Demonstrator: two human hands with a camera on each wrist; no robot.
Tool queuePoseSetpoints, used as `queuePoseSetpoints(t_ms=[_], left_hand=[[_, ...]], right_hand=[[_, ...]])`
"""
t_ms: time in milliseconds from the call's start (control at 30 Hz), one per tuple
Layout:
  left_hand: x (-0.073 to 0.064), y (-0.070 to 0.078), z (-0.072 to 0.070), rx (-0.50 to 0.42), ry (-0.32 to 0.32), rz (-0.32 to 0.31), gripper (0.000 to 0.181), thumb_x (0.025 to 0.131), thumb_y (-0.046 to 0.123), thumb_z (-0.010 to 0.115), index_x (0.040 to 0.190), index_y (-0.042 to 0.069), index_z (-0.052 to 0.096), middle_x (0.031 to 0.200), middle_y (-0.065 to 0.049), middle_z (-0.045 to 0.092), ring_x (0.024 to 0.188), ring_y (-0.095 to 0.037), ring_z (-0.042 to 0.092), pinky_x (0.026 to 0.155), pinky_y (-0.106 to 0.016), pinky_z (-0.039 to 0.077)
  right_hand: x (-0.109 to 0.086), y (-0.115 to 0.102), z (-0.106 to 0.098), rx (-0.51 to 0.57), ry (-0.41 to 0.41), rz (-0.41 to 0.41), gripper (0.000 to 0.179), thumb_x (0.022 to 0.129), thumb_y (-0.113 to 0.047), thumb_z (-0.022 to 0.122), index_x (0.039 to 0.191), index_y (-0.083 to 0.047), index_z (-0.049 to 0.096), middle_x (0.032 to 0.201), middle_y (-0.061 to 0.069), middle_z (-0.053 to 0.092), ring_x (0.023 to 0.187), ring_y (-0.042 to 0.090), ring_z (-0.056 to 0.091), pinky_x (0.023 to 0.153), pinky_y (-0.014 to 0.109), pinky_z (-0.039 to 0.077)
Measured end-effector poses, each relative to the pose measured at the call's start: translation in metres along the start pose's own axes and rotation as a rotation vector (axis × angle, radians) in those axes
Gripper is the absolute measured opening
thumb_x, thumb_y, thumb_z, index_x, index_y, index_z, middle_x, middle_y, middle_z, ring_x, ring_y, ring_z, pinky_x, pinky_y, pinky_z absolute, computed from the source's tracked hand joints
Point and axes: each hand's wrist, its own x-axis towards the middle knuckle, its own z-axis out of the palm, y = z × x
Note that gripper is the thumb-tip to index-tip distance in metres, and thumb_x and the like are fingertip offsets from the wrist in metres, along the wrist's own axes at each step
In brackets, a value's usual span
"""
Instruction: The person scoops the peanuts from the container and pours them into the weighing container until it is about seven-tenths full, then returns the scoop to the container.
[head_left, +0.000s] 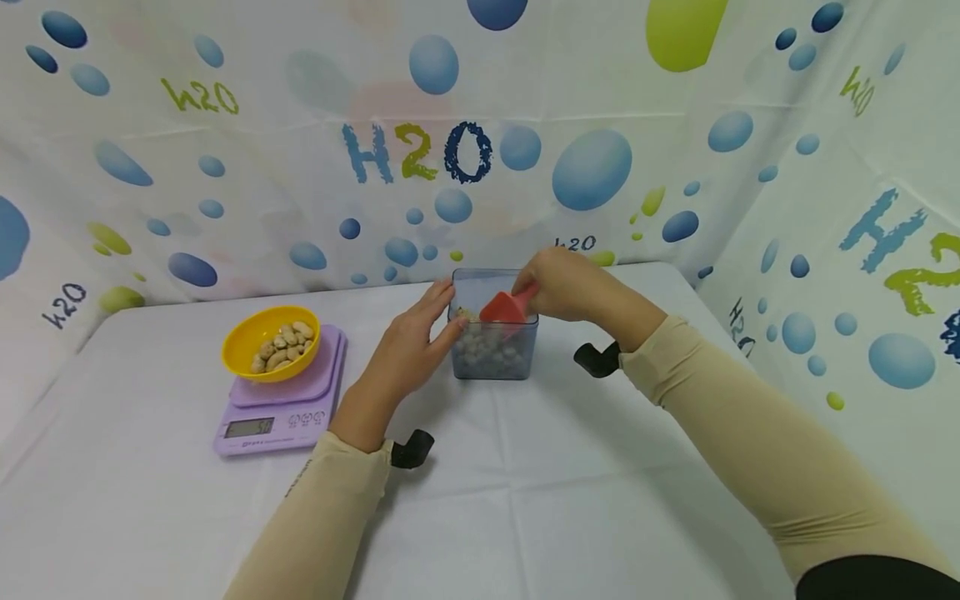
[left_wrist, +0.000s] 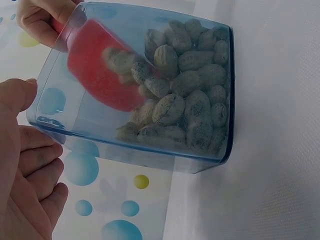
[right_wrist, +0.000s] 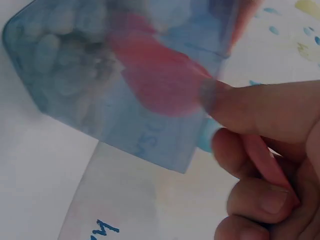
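Note:
A clear bluish plastic container (head_left: pixel 493 354) stands on the table, its lower part filled with peanuts in their shells (left_wrist: pixel 195 90). My right hand (head_left: pixel 566 283) grips the handle of a red scoop (head_left: pixel 504 308) from above the container's right side. The scoop's blade reaches down inside, against the peanuts, as the left wrist view shows through the wall. My left hand (head_left: pixel 408 346) holds the container's left side near the rim, thumb toward the front and fingers along the side.
On the left, a yellow bowl (head_left: pixel 238 343) with several unshelled peanuts sits on a purple kitchen scale (head_left: pixel 285 423), whose display is lit with digits. A white cloth (head_left: pixel 585 500) covers the table. Behind hangs a curtain (head_left: pixel 315 150) with blue and green spots.

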Motion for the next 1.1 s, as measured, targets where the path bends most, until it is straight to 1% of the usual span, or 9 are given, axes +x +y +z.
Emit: queuePoseSetpoints(t_ms=[100,167,267,400,567,800,967,1100], left_hand=[[0.000,0.001,-0.001,-0.002,-0.003,-0.006,0.063,0.102,0.047,0.047,0.155,0.016,0.031,0.163,0.000,0.026,0.150,-0.016,0.022,0.120,-0.044,0.027],[-0.001,0.002,-0.001,-0.005,-0.004,-0.009,0.063,0.102,0.047,0.047,0.155,0.016,0.031,0.163,0.001,0.026,0.150,-0.016,0.022,0.120,-0.044,0.027],[-0.002,0.002,-0.002,-0.009,-0.002,-0.006,0.063,0.102,0.046,0.047,0.155,0.015,0.032,0.162,0.002,0.026,0.150,-0.017,0.023,0.120,-0.044,0.027],[-0.002,0.002,-0.001,-0.007,-0.006,-0.005,0.064,0.102,0.048,0.046,0.155,0.015,0.032,0.162,0.001,0.025,0.150,-0.017,0.024,0.120,-0.044,0.028],[-0.002,0.000,-0.002,-0.001,-0.005,-0.015,0.064,0.102,0.050,0.045,0.155,0.016,0.031,0.163,0.003,0.025,0.150,-0.016,0.023,0.120,-0.044,0.028],[-0.001,0.001,-0.002,-0.007,-0.023,-0.017,0.066,0.101,0.052,0.044,0.156,0.017,0.030,0.163,0.001,0.024,0.150,-0.018,0.023,0.120,-0.044,0.028],[0.000,0.001,-0.002,-0.010,-0.011,-0.004,0.065,0.102,0.051,0.045,0.155,0.016,0.031,0.163,0.002,0.025,0.150,-0.017,0.024,0.120,-0.044,0.028],[0.000,0.001,-0.003,-0.015,-0.013,-0.003,0.066,0.102,0.051,0.045,0.156,0.016,0.030,0.163,0.002,0.025,0.150,-0.016,0.023,0.120,-0.044,0.028]], right_hand=[[-0.001,0.001,0.002,0.013,0.018,-0.007,0.025,0.087,-0.014,0.072,0.111,-0.009,0.076,0.110,0.007,0.073,0.100,0.023,0.061,0.086,0.039,0.054],[-0.002,0.002,0.003,0.027,0.007,-0.007,0.026,0.086,-0.015,0.073,0.112,-0.010,0.076,0.110,0.006,0.072,0.100,0.023,0.060,0.084,0.038,0.053],[-0.002,0.003,0.005,0.035,0.006,-0.042,0.026,0.085,-0.015,0.074,0.111,-0.011,0.077,0.109,0.006,0.073,0.097,0.022,0.060,0.082,0.038,0.052],[0.000,0.001,0.009,0.030,0.034,-0.078,0.026,0.086,-0.016,0.073,0.111,-0.009,0.076,0.108,0.006,0.074,0.098,0.022,0.061,0.084,0.038,0.052],[0.001,0.002,0.011,0.048,0.035,-0.096,0.026,0.088,-0.017,0.073,0.111,-0.008,0.076,0.108,0.006,0.074,0.095,0.022,0.061,0.083,0.037,0.053],[0.002,0.008,0.012,0.110,0.030,-0.056,0.027,0.088,-0.018,0.073,0.114,-0.010,0.075,0.108,0.004,0.073,0.094,0.020,0.060,0.080,0.035,0.053],[0.002,0.009,0.013,0.122,0.036,-0.067,0.029,0.089,-0.021,0.073,0.115,-0.009,0.074,0.108,0.005,0.073,0.092,0.020,0.061,0.078,0.034,0.054],[0.000,0.011,0.010,0.189,0.028,-0.036,0.029,0.088,-0.022,0.074,0.116,-0.011,0.074,0.107,0.003,0.073,0.089,0.019,0.061,0.077,0.035,0.053]])
